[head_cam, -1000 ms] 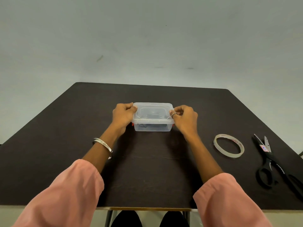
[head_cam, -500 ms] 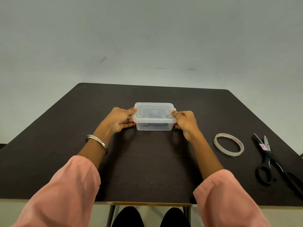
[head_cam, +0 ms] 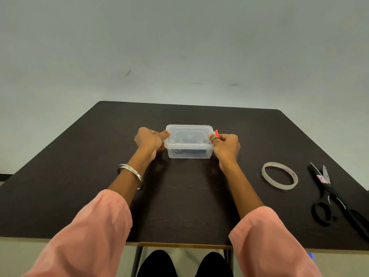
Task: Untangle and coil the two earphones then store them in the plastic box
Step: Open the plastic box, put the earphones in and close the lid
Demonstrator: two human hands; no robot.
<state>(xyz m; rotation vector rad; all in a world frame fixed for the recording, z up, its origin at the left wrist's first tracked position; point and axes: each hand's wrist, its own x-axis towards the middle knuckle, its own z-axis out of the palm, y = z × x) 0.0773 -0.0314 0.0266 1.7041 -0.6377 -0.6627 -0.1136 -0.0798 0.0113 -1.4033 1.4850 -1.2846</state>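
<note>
Head view showed the plastic box (head_cam: 189,141) in the middle of the dark table (head_cam: 79,176), its lid on and dark earphones (head_cam: 190,151) dimly visible inside. The left hand (head_cam: 149,141) gripped the left end with curled fingers, thumb pressing on the lid corner. The right hand (head_cam: 225,145) pinched the red latch (head_cam: 216,133) at the right end. I judged this to be the closing step, nearly the last. The next move probably called for pressing both latches until they snap shut. A tape roll (head_cam: 279,175) and scissors (head_cam: 327,192) lay well apart on the right.
</note>
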